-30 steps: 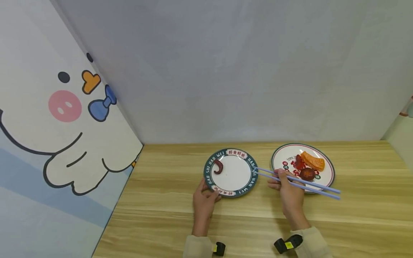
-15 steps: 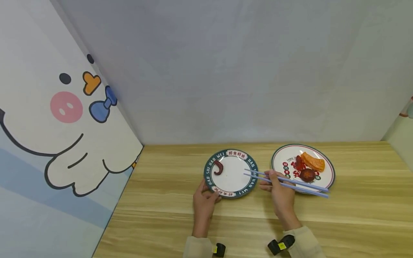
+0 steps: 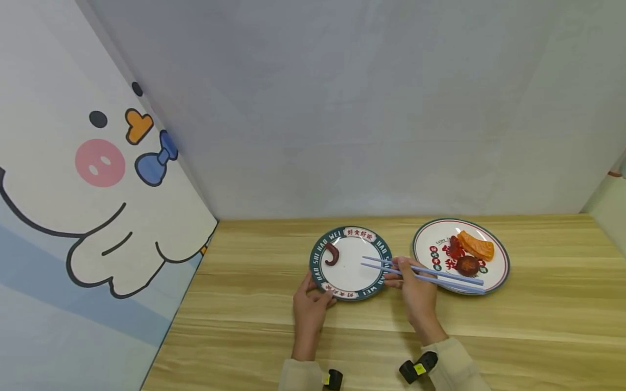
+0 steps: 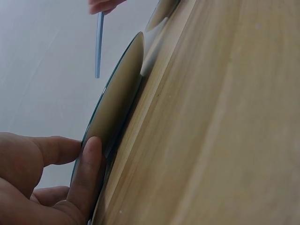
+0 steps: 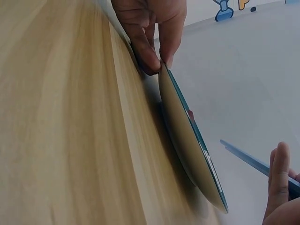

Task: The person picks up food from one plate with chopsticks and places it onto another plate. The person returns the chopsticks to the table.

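Note:
My left hand [image 3: 311,307] pinches the near-left rim of a round plate [image 3: 349,277] with a dark green lettered border, thumb above and fingers below in the left wrist view [image 4: 89,164]. On that plate's left side lies a curled dark-red tentacle piece [image 3: 332,254]. My right hand [image 3: 418,290] holds a pair of light blue chopsticks [image 3: 455,276]. Their tips hover over the green-bordered plate, apart from the tentacle piece and with nothing between them. In the right wrist view the chopsticks [image 5: 248,159] stand clear above the plate's surface.
An oval white plate [image 3: 425,241] stands to the right, bearing an orange salmon-like slice [image 3: 475,246], a red piece [image 3: 455,248] and a brown mushroom-like cap [image 3: 468,265]. Behind the wooden table [image 3: 244,304] rises a grey wall [image 3: 367,108]; a cartoon panel [image 3: 102,217] flanks the left.
My right hand has moved left with the chopsticks, bringing their tips from the green-bordered plate's right rim to over its middle. The left hand keeps its place on the rim.

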Motion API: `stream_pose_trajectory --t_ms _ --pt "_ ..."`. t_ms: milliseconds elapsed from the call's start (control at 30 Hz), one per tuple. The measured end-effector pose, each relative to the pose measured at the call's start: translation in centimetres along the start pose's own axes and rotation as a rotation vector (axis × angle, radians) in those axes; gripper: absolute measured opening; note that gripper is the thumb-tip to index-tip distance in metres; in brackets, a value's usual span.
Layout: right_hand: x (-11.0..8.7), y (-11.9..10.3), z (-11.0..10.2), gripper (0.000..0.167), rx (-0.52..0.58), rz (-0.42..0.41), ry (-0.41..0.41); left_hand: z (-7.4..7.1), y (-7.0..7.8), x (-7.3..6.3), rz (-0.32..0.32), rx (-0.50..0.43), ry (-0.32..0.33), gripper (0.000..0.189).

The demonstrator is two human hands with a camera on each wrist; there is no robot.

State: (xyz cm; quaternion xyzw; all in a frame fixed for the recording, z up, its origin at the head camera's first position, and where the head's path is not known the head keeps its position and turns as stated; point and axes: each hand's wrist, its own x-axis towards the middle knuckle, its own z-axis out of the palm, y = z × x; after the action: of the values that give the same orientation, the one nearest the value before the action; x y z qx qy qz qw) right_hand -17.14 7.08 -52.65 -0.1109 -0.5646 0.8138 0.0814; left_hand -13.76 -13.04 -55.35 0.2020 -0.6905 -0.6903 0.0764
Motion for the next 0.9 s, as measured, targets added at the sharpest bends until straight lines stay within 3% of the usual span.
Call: stream_pose_trajectory --t_ms 533,900 --pt "0.1 0.7 1.2 0.036 -0.06 0.008 -0.027 0.1 0.0 0.0 -0.032 0.013 0.002 0.079" --pt "0.5 1.0 2.2 0.035 -0.028 0.022 -0.043 0.1 0.0 0.1 -0.032 -0.006 -0.005 0.079"
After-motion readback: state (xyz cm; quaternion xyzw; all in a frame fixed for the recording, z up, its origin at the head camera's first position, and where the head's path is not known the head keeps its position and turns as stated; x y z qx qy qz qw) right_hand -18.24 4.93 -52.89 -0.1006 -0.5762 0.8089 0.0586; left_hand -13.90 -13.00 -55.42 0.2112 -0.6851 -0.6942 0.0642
